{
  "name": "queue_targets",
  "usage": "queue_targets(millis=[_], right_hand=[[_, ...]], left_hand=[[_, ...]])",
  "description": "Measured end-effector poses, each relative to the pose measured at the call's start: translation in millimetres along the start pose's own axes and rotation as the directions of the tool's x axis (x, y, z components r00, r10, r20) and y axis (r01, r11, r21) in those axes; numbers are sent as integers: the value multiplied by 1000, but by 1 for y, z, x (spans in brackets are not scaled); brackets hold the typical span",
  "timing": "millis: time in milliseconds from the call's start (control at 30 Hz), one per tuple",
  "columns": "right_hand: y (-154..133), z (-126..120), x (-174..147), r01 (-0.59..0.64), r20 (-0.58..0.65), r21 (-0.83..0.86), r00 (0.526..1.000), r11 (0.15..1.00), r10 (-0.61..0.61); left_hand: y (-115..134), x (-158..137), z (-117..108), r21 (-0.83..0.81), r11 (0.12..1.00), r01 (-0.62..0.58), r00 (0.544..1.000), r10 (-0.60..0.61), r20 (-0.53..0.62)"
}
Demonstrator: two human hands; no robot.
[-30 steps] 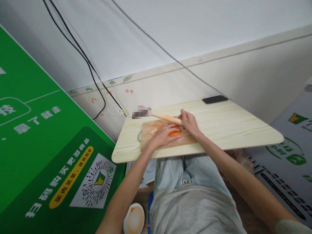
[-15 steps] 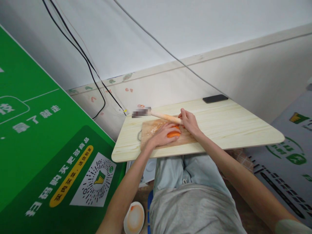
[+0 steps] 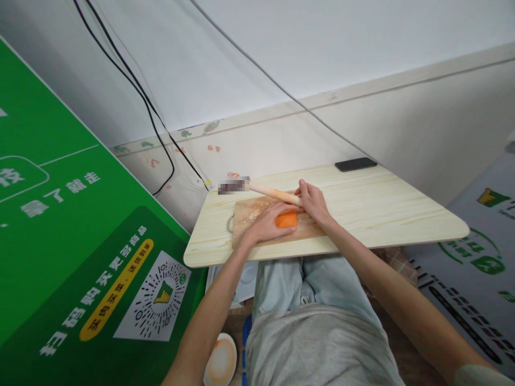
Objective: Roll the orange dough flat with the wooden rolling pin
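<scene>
- The left hand lies curled over an orange carrot piece, pinning it to the wooden cutting board on the pale table.
- The right hand is closed around a pale wooden knife handle; the blade end is blurred out.
- To cut well, I judge the left fingertips should stay tucked back from the blade.
- The carrot's long axis runs about 9 to 3 o'clock; the knife points toward 10 o'clock.

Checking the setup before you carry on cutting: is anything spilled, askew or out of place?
Pale crumbs lie scattered on the wooden cutting board beside the left hand, which presses the orange carrot piece. The black phone lies at the table's far edge. Nothing else stands out.
</scene>
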State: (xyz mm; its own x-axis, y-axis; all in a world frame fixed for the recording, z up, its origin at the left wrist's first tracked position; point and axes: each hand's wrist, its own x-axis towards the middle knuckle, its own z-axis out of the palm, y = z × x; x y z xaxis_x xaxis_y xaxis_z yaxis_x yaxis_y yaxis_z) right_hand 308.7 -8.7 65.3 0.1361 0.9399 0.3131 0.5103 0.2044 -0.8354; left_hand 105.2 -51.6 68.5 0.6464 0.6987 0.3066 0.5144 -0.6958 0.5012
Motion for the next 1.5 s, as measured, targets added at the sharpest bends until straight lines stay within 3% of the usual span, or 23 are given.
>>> queue_targets(millis=[133,233,333,400,533,567,633,700,867,1000,1067,1267,1400,1500], right_hand=[[-1,0,-1,-15,2,-6,1000,1000,15],[-1,0,-1,-12,-10,-20,1000,1000,12],[-1,-1,-1,-15,-5,-36,1000,999,14],[-2,-1,-1,-2,-5,-63,1000,998,2],[-6,-1,-3,43,-19,-179,999,983,-47],[-7,0,-4,49,-20,-217,998,975,-55],[-9,0,-5,58,-15,-294,998,954,-65],[-10,1,-5,69,-2,-356,997,932,-75],[-11,0,-6,69,25,-445,998,893,-64],[-11,-1,-5,75,68,-532,997,844,-46],[-13,-1,-5,108,110,-583,993,805,-54],[-19,-4,-8,210,178,-729,977,652,-115],[-18,-7,-12,247,222,-747,968,618,-119],[-16,-10,-18,280,250,-741,959,611,-137]], left_hand=[[1,-2,4,101,988,117,989,-106,-104],[1,-3,5,84,993,88,985,-74,-153],[3,-6,2,42,996,75,946,-58,-320],[3,-8,0,46,983,177,857,-131,-499],[0,-9,-3,30,877,480,551,-275,-787],[-2,-8,-3,11,850,527,501,-299,-812],[-7,-5,-3,-27,815,579,461,-354,-814],[-13,-3,-1,-52,806,590,480,-401,-780],[-25,-3,2,-66,831,552,595,-449,-667],[-30,-3,3,-69,814,576,588,-472,-657],[-30,-2,3,-20,802,596,603,-464,-649],[-23,-8,4,268,775,572,750,-363,-553],[-16,-17,-1,349,754,557,800,-374,-468],[-13,-22,-4,375,746,550,813,-377,-443]])
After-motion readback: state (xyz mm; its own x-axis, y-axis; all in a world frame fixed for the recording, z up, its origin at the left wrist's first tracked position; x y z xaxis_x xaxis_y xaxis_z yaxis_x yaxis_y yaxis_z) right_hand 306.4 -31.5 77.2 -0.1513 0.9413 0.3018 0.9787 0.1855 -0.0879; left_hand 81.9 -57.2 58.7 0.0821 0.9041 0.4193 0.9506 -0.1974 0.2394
